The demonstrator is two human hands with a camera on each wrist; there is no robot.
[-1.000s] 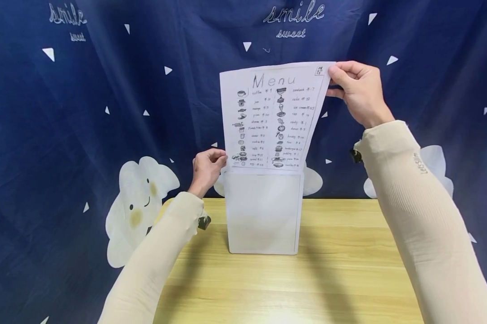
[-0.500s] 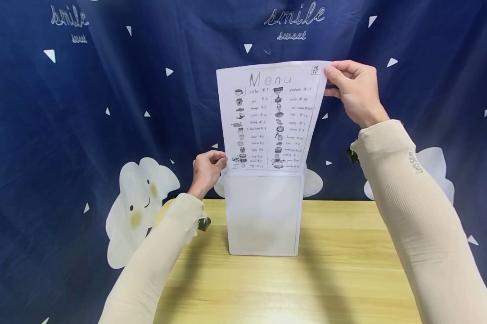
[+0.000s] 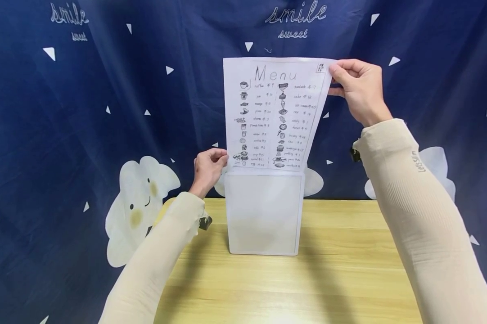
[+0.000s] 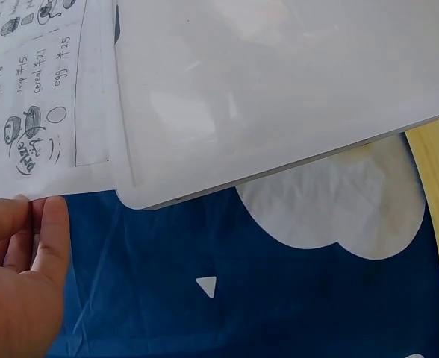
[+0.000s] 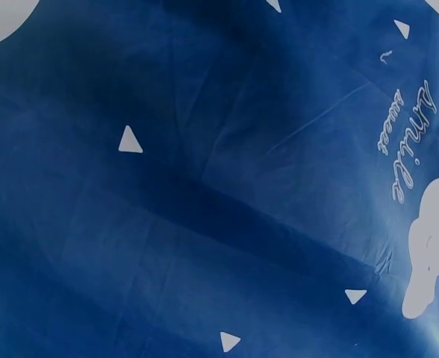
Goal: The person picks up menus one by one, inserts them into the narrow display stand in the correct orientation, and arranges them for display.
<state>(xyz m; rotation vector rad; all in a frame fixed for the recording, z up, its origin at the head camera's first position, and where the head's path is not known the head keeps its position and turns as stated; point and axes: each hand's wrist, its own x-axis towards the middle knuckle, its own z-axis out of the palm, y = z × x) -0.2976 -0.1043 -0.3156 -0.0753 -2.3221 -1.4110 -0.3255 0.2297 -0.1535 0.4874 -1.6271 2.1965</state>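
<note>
A handwritten paper menu, with small food drawings and prices in two columns, is held up facing me. My right hand pinches its top right corner between thumb and fingers. At the lower left edge of the sheet, my left hand pinches the paper; the left wrist view shows this hand at the margin beside the egg line. Below the menu stands a blank white board with rounded corners, upright on the table. The menu's bottom overlaps the board's top. The right wrist view catches only the curtain.
The light wood table lies under the board and arms. Close behind it hangs a dark blue curtain with white triangles, clouds and lettering. A smiling cloud print shows at the left.
The menu's top has shifted right and its upper left corner has risen, so the sheet hangs straighter. My right hand moved slightly right with it. My left hand stays almost in place.
</note>
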